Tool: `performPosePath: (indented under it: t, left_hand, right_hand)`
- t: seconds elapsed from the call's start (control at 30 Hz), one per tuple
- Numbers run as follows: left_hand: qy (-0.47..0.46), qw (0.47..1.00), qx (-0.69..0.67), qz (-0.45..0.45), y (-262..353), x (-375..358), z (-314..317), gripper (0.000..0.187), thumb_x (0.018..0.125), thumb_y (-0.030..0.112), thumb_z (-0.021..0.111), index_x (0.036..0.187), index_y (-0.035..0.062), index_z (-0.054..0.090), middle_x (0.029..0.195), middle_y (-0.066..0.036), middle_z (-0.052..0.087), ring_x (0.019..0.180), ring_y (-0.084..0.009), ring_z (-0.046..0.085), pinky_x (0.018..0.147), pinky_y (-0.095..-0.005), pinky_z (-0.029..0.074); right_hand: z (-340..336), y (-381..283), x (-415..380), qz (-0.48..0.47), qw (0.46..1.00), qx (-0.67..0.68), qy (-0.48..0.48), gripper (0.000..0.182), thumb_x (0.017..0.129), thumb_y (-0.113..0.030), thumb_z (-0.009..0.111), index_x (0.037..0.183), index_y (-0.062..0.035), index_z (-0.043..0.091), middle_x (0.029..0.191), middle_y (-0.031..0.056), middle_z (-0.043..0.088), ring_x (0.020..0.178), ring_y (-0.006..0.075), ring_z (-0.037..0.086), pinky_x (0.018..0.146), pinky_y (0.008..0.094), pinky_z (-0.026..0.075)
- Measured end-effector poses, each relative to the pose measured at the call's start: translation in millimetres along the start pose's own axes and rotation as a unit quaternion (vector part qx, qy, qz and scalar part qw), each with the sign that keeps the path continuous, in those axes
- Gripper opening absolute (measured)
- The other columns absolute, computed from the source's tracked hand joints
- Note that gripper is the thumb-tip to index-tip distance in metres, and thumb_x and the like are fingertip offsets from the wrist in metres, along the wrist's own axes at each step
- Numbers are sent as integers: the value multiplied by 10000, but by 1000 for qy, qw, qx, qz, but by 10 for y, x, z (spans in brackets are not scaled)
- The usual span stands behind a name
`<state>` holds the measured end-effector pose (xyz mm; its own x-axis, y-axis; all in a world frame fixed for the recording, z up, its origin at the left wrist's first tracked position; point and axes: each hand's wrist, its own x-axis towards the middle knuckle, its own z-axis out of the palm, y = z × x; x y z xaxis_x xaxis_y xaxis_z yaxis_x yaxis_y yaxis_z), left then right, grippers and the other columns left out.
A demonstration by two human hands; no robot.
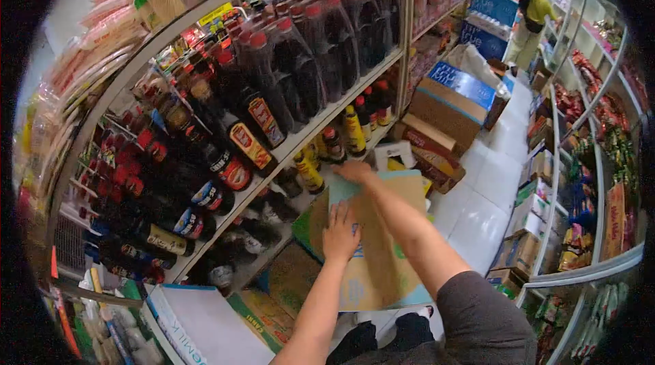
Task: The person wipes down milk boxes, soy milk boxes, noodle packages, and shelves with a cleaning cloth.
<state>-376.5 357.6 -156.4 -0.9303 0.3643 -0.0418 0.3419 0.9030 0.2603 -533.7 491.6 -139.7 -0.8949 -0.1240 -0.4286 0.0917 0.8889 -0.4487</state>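
A flattened brown cardboard box [385, 249] with a light blue edge stands tilted in front of me, beside the shelf. My left hand [340, 232] lies flat on its face with fingers spread. My right hand [355, 171] grips the box's top edge, close to the lower shelf of sauce bottles. Dark bottles with red caps [293, 58] fill the shelves to my left.
Stacked cardboard cartons [443, 106] stand on the white tiled aisle floor [488, 181] ahead. A white-topped box [205, 324] sits at lower left. Snack shelves [600, 153] line the right side. A person in a yellow top [533, 17] stands far down the aisle.
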Motion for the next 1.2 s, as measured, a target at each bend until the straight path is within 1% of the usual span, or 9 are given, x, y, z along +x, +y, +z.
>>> performPosePath:
  t: [0.03,0.1,0.3,0.6,0.9,0.97,1.13,1.17,1.2]
  left_hand:
    - [5,1000,-7,1,25,-16,-34,531,854,362,452,1316,122,346,1417,-54,227,1313,-239,189,922,-512,367]
    - [28,999,-20,7,13,-10,-9,546,844,353,462,1324,124,336,1423,-53,217,1313,-239,189,924,-515,362]
    - [24,996,-89,6,-80,43,98,550,844,355,461,1332,141,326,1434,-39,198,1320,-229,172,938,-556,328]
    - [2,1000,10,2,-65,-7,45,568,837,378,465,1323,117,333,1428,-51,212,1318,-245,180,911,-497,382]
    - [17,998,-60,-7,-48,5,103,599,831,376,479,1351,153,282,1425,-44,214,1318,-236,173,908,-496,385]
    - [36,994,-101,6,-56,34,115,545,838,379,467,1316,146,347,1432,-22,185,1328,-216,144,911,-561,354]
    - [18,998,-58,1,-59,-26,133,530,840,359,463,1313,147,353,1422,-34,216,1319,-221,175,908,-538,365]
    - [30,998,-55,-1,-59,1,132,522,842,353,463,1311,148,359,1419,-38,225,1317,-222,183,907,-527,370]
    - [38,998,-52,2,-62,13,116,515,843,346,463,1309,149,364,1415,-41,235,1314,-223,191,906,-516,374]
  right_hand:
    - [112,173,221,33,999,26,17,736,810,-631,334,1120,1,548,1172,213,518,1090,349,486,898,411,381]
    - [885,1543,1641,-106,992,62,-5,710,829,-599,335,1158,2,520,1215,206,489,1120,345,465,916,414,366]
    - [-2,1797,293,16,997,69,-41,534,895,-475,338,1254,-97,455,1245,119,482,1104,261,459,919,404,334]
    - [118,274,661,-31,993,-3,-111,512,864,-472,400,1202,-102,505,1204,96,512,1027,219,496,847,388,387]
    - [-234,2372,148,90,962,220,-133,491,832,-469,462,1150,-106,555,1163,74,542,950,177,532,776,372,439]
    - [-168,2301,54,84,968,212,-102,477,835,-470,455,1132,-114,569,1134,94,552,943,198,539,781,382,440]
    - [66,945,-151,11,992,2,127,446,865,-479,386,1070,-152,611,1012,207,583,953,330,550,846,443,413]
    - [136,837,-205,-94,980,-50,171,441,861,-412,430,946,-29,630,1004,184,593,976,351,519,844,421,398]
    - [261,785,-251,-105,953,-90,269,388,848,-376,457,971,-50,628,1033,160,583,988,342,508,823,431,406]
